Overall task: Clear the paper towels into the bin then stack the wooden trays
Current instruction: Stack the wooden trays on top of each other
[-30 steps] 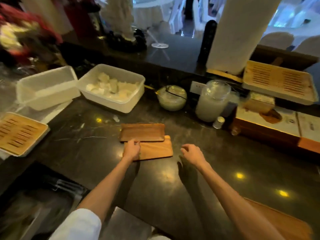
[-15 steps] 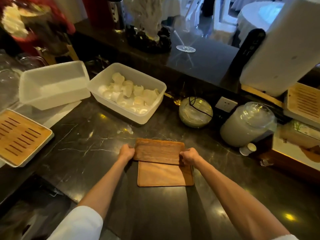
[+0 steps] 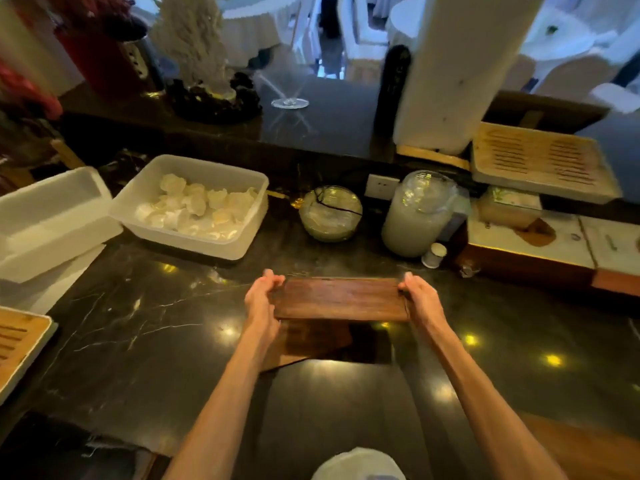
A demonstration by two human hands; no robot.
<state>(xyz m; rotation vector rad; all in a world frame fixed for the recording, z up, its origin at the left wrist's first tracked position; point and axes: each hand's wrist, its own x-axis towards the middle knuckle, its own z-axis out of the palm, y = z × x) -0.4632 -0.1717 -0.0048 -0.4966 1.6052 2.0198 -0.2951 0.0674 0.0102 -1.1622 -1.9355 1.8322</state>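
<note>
Dark wooden tray (image 3: 341,298) is held level above the black marble counter (image 3: 145,327), the left hand (image 3: 262,299) and right hand (image 3: 420,296) each with fingers clamped on 1 short end. Beneath it, a 2nd wooden tray (image 3: 304,344) lies on the counter, partly in shadow.

Head-worn view, down over counter (image 3: 145,341)
</note>
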